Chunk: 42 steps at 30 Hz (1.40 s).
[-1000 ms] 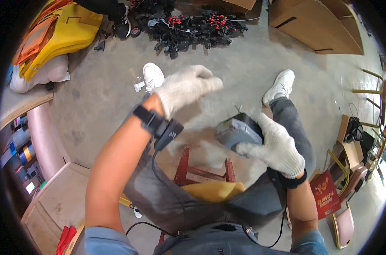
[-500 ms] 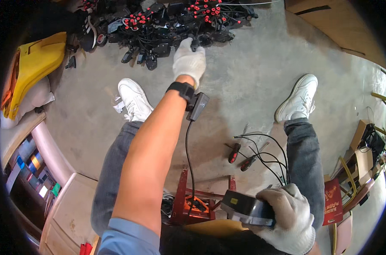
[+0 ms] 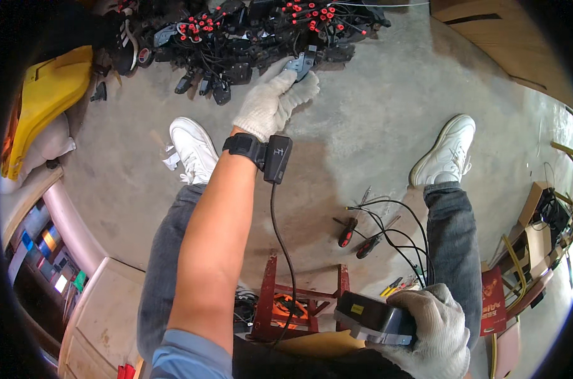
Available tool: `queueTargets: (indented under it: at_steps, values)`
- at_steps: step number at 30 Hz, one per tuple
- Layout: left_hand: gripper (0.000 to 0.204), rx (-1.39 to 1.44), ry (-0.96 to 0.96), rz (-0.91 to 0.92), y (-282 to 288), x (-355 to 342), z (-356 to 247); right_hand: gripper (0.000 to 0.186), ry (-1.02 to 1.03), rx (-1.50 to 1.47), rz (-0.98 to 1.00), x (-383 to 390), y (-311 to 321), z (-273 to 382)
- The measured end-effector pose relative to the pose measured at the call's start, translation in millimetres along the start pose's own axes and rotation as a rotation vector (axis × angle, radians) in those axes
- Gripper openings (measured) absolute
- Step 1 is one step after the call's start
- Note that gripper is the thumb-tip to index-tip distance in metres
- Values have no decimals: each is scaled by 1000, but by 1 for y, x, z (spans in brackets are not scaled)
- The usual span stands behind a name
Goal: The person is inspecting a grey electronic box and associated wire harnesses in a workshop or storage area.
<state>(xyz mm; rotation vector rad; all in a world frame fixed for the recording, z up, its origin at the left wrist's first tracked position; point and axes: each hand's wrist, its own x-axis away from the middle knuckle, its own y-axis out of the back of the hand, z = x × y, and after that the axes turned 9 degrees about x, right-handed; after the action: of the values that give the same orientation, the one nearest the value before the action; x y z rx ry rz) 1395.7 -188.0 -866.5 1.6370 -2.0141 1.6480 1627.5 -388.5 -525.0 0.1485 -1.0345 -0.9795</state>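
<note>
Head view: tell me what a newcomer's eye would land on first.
The heap of black parts with bright red tips, on the floor at the top. The gloved left hand is at its near edge, a grey part at its fingers. Lower right, the gloved right hand holds a black boxy device.

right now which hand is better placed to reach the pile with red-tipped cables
Probably the left hand: it's beside the pile's near edge, though holding a grey part. The right hand is near the lap, gripping a black device.
</note>
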Motion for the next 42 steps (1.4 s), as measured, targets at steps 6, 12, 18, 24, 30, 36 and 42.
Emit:
queueTargets:
  at_steps: [6,12,18,24,30,36,42]
  values:
    - [38,223,-4,25,8,-5,2,53,19,29,-22,-1,-4,2]
    - [37,255,-6,-129,12,-17,-13,46,41,21,6,-1,-9,-7]
    - [44,-21,-52,-62,27,-13,-27,54,70,40,-38,-6,-3,6]
    - [55,5,74,-4,-2,-1,-39,53,72,71,-43,-6,-1,6]
    - [66,-167,76,118,-1,6,-49,53,79,70,-12,-6,-1,5]
    - [77,-335,43,109,-7,5,-55,53,67,62,-10,-6,0,6]
    - [68,-350,-33,83,-6,3,-57,52,77,68,-18,-6,-1,7]
